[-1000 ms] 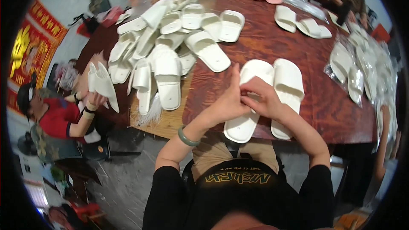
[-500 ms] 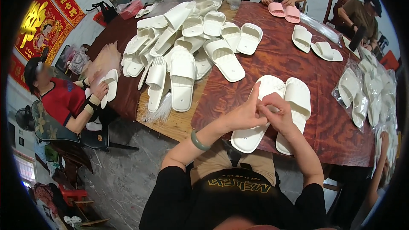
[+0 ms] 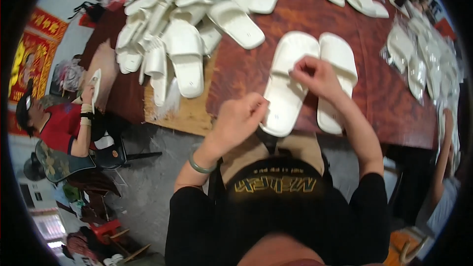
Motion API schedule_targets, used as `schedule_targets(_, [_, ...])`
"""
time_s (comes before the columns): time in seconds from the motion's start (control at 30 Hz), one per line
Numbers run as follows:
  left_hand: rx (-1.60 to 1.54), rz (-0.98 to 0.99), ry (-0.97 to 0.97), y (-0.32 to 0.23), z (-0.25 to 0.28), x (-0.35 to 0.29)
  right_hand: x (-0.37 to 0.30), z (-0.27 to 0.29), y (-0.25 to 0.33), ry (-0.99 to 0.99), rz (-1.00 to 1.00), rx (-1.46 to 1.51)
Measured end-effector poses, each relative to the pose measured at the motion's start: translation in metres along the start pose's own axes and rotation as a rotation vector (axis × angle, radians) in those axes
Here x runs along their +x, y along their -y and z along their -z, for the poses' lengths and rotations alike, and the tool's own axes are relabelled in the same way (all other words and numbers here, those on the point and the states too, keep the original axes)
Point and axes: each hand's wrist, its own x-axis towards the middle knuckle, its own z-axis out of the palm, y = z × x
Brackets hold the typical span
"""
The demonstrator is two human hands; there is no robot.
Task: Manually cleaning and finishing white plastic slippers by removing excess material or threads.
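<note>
A pair of white slide slippers lies on the table in front of me: the left slipper and the right slipper, side by side. My left hand is closed, thumb and forefinger pinched together, at the outer edge of the left slipper near its heel. Over that slipper's strap, my right hand is curled with the fingertips together. Whatever the pinched fingers may hold is hidden or too small to make out. A green bangle sits on my left wrist.
White slippers are heaped at the left on the wooden table. Bagged slippers lie at the right. Two loose white slippers rest at the far right. A co-worker in red sits at the left holding a slipper.
My hands, together over the slippers before, have moved apart: the left toward the slipper's outer edge, the right over its strap. The whole view has tilted downward.
</note>
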Motion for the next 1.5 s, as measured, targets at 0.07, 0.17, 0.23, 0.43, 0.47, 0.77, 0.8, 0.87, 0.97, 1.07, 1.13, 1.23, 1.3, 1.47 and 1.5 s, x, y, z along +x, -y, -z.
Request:
schedule_targets(0.07, [-0.027, 0.001, -0.021, 0.003, -0.002, -0.007, 0.0, 0.009, 0.011, 0.064, -0.027, 0.098])
schedule_targets(0.17, [-0.006, 0.034, -0.004, 0.004, -0.007, -0.01, 0.003, 0.034, -0.003, -0.017, -0.044, -0.012])
schedule_targets(0.23, [-0.011, 0.035, 0.011, 0.006, -0.014, -0.009, 0.007, 0.052, -0.012, -0.151, 0.086, -0.118])
schedule_targets(0.43, [-0.001, 0.033, 0.048, 0.001, -0.027, -0.011, 0.039, 0.065, -0.032, -0.13, 0.058, -0.325])
schedule_targets(0.47, [0.046, 0.038, -0.003, 0.002, -0.03, -0.009, 0.043, 0.064, -0.038, -0.109, 0.114, -0.344])
schedule_targets(0.77, [0.132, 0.115, -0.325, 0.02, -0.048, 0.013, 0.066, 0.051, -0.037, 0.163, -0.037, -0.317])
schedule_targets(0.8, [0.166, 0.115, -0.359, 0.02, -0.053, 0.016, 0.068, 0.051, -0.039, 0.167, -0.032, -0.314])
schedule_targets(0.87, [0.249, 0.072, -0.387, 0.023, -0.067, 0.025, 0.074, 0.054, -0.042, 0.263, 0.057, -0.294])
schedule_targets(0.97, [0.379, -0.019, -0.447, 0.016, -0.08, 0.039, 0.088, 0.065, -0.044, 0.485, 0.003, -0.319])
schedule_targets(1.07, [0.468, -0.109, -0.448, 0.011, -0.086, 0.053, 0.099, 0.07, -0.046, 0.699, 0.035, -0.229])
schedule_targets(1.13, [0.486, -0.125, -0.461, 0.01, -0.091, 0.061, 0.102, 0.071, -0.047, 0.837, 0.007, -0.124])
schedule_targets(1.23, [0.507, -0.14, -0.469, 0.008, -0.098, 0.068, 0.102, 0.072, -0.053, 0.835, -0.021, -0.068])
schedule_targets(1.3, [0.505, -0.144, -0.486, 0.01, -0.099, 0.07, 0.106, 0.072, -0.062, 0.821, -0.047, -0.022])
schedule_targets(1.47, [0.474, -0.15, -0.521, 0.011, -0.102, 0.071, 0.108, 0.069, -0.066, 0.816, 0.073, -0.07])
schedule_targets(1.5, [0.472, -0.161, -0.535, 0.011, -0.102, 0.071, 0.107, 0.068, -0.065, 0.817, 0.073, -0.07])
